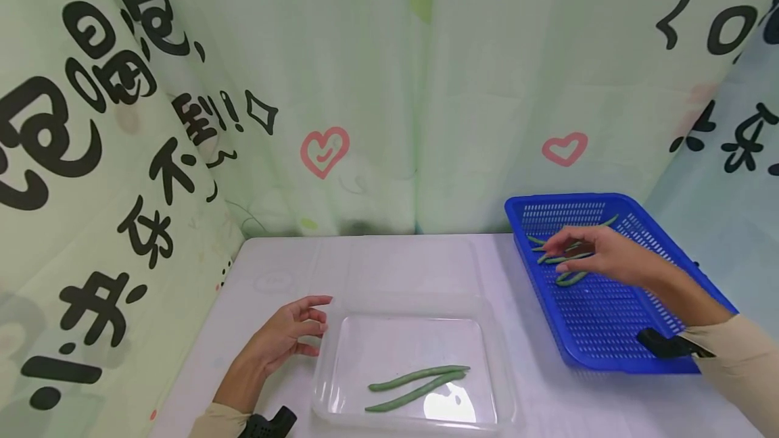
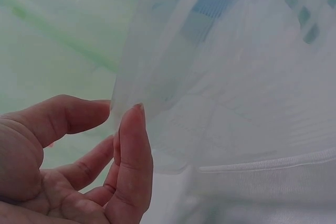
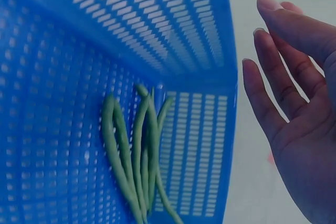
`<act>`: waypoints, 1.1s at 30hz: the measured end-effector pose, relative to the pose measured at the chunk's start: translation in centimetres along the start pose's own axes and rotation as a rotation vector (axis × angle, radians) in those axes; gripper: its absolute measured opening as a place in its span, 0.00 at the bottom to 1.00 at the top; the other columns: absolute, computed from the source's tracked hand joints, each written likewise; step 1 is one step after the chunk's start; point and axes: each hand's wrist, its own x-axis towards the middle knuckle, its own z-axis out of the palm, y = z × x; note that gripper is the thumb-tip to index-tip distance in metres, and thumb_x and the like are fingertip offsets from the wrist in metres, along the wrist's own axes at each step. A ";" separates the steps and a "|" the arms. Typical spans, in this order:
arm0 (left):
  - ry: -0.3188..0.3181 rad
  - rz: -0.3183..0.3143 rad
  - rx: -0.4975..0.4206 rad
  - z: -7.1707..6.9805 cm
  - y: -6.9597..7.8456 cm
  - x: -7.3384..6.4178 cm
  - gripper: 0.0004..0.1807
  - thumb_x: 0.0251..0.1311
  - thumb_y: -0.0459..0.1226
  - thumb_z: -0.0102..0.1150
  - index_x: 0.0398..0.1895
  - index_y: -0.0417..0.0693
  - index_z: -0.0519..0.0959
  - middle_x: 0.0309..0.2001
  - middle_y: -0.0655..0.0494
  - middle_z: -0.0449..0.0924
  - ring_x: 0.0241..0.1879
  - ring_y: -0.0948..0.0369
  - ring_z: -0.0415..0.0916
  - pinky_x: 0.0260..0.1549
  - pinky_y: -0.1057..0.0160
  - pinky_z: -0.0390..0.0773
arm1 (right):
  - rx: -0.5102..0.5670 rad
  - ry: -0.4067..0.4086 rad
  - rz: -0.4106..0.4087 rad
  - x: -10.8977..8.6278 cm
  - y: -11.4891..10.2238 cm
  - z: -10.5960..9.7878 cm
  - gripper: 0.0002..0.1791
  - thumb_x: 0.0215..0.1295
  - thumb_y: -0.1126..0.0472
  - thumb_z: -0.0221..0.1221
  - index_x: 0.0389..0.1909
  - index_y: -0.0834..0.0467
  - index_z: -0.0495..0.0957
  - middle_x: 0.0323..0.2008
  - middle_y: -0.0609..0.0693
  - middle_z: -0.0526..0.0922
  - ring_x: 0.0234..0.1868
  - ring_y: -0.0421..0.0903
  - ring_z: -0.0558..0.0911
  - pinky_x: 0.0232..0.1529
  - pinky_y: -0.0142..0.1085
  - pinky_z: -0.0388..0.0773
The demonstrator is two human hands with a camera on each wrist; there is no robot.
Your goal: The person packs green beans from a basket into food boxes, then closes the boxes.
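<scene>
In the head view, my left hand (image 1: 291,333) is at the left side of a clear plastic tray (image 1: 420,304), fingertips touching its rim. The left wrist view has the relaxed thumb and fingers of that hand (image 2: 100,156) at the see-through edge (image 2: 157,77). Two green beans (image 1: 420,377) lie side by side on the tray's floor. Above the far part of a blue basket (image 1: 608,330), my right hand (image 1: 593,252) hovers with loosely bent fingers and nothing between them. Several green beans (image 3: 144,156) lie bunched in the basket's corner, partly hidden by this hand in the head view.
A white-covered table (image 1: 365,255) carries both containers, the basket to the right of the tray. Pale green curtains (image 1: 377,73) with black writing and pink hearts enclose the back and sides. Dark wrist cameras (image 1: 666,343) are strapped at both sleeves.
</scene>
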 end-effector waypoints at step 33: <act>0.007 -0.002 0.001 0.0 0.1 0.0 0.35 0.63 0.31 0.62 0.74 0.39 0.64 0.45 0.51 0.72 0.40 0.57 0.76 0.32 0.60 0.85 | 0.027 -0.174 0.273 -1.1 9.3 -2.7 0.19 0.61 0.70 0.67 0.52 0.72 0.78 0.46 0.62 0.84 0.43 0.46 0.84 0.45 0.27 0.82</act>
